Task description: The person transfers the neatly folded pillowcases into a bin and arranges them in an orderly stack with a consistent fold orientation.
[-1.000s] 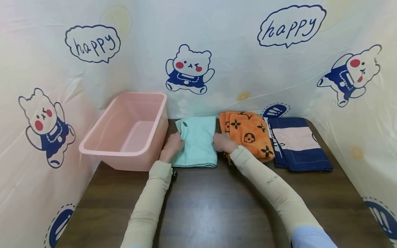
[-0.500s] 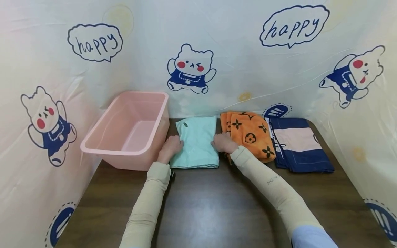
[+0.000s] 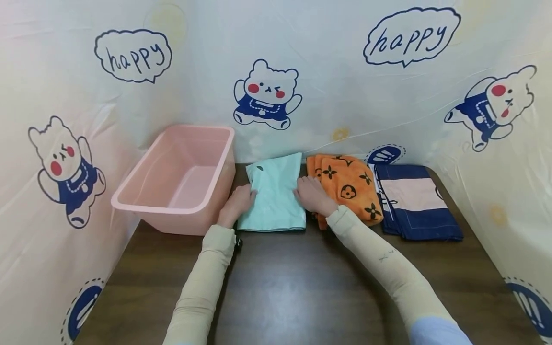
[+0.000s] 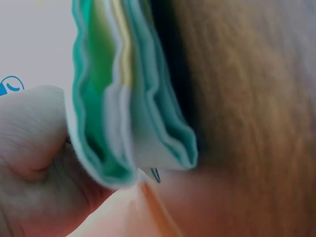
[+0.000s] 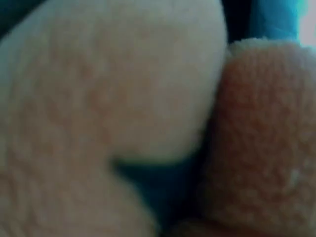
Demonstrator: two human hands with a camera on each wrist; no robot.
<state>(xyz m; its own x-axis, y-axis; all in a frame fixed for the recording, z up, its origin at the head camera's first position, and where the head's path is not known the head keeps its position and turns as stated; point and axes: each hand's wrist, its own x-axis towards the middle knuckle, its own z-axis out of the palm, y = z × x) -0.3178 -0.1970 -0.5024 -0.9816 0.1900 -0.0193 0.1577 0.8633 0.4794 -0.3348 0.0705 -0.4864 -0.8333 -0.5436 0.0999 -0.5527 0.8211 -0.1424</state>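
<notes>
A folded mint-green cloth (image 3: 276, 196) with a small dark leaf mark is held between my two hands at the middle of the table. My left hand (image 3: 241, 199) grips its left edge, close beside the pink tub. In the left wrist view, the stacked folds of the cloth (image 4: 133, 123) stand edge-on, with the thumb on the outer layer. At the right edge, my right hand (image 3: 312, 194) pinches the cloth, its knuckles overlapping the orange cloth. The right wrist view shows blurred fingers (image 5: 113, 89) very near the camera. The cloth's far right corner sits raised.
The pink plastic tub (image 3: 215, 191) stands on the left. To the right lie a folded orange cloth (image 3: 347, 191) with black flower prints and a folded navy-and-pink cloth (image 3: 414, 194). A cartoon-printed sheet (image 3: 327, 105) hangs behind the brown table (image 3: 276, 287).
The mint-green cloth's far edge has tilted up, most at the right corner. My right hand has turned slightly with it; the left hand has shifted a little.
</notes>
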